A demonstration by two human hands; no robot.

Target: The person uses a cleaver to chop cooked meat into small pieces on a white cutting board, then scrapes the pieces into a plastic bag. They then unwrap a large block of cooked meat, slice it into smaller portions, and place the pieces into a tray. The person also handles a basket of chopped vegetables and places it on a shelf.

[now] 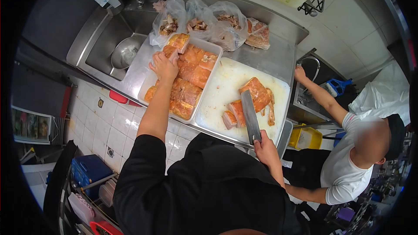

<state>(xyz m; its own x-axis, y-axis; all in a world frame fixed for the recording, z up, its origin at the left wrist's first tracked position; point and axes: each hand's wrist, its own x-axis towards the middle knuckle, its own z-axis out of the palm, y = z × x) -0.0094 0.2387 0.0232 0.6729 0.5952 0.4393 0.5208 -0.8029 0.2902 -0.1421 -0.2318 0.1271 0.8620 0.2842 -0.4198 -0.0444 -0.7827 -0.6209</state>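
My left hand is over the far left part of a white plastic tray, its fingertips on a piece of browned cooked meat. More slabs of the meat fill the tray. In my right hand is the handle of a cleaver. Its broad blade lies over cut meat on a white cutting board. A larger piece is right of the blade, smaller cut pieces left of it. A thin strip with bone lies at the board's right side.
Clear plastic bags of meat scraps and a wrapped piece stand behind the tray. At left, a steel sink holds a metal bowl. A co-worker in a white shirt reaches to another sink at right, close to my right arm.
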